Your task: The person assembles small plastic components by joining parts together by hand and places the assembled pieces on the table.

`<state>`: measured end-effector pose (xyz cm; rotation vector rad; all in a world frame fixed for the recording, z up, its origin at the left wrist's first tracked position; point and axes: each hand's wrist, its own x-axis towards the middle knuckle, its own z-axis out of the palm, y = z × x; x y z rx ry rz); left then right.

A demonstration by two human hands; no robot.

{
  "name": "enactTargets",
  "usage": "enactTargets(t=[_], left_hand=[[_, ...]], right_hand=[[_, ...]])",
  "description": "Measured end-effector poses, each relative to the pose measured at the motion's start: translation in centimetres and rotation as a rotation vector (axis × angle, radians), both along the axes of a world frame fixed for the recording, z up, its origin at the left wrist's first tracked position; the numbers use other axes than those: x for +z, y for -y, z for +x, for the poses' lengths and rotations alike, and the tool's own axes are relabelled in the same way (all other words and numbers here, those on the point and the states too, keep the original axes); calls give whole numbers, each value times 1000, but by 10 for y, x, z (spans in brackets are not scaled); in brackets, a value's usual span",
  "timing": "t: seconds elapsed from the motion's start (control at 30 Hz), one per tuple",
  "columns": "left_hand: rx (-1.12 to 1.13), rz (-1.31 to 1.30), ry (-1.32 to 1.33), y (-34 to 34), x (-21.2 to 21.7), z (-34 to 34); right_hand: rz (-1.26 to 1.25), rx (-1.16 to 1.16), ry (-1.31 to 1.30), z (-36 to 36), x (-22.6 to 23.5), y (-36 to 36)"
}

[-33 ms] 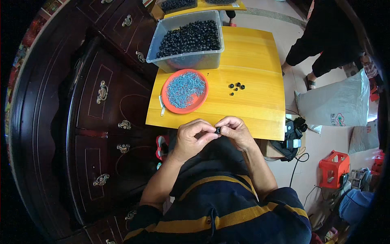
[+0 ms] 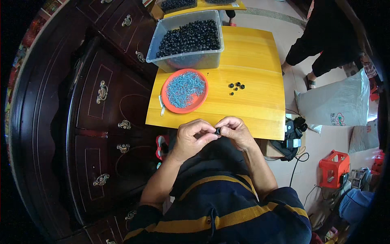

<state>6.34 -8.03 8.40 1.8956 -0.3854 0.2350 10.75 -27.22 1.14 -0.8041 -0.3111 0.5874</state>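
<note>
My left hand and my right hand meet at the near edge of a yellow wooden table. Both pinch one small black ring between their fingertips. Beyond my left hand lies an orange plate heaped with tiny blue pieces. Several loose black rings lie on the table to its right. At the far end stands a clear plastic tub full of the same black rings.
A dark carved wooden cabinet with brass handles runs along the left. Another person stands at the upper right, near a white sack. Black cables and a red crate lie on the floor to the right.
</note>
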Motion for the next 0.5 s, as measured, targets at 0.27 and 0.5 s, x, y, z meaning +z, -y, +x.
enactTargets(t=[0.27, 0.5], left_hand=[[-262, 43, -210, -14, 17, -3], [-256, 126, -84, -11, 26, -10]], right_hand=[[36, 218, 46, 7, 30, 3], [34, 280, 40, 2, 23, 1]])
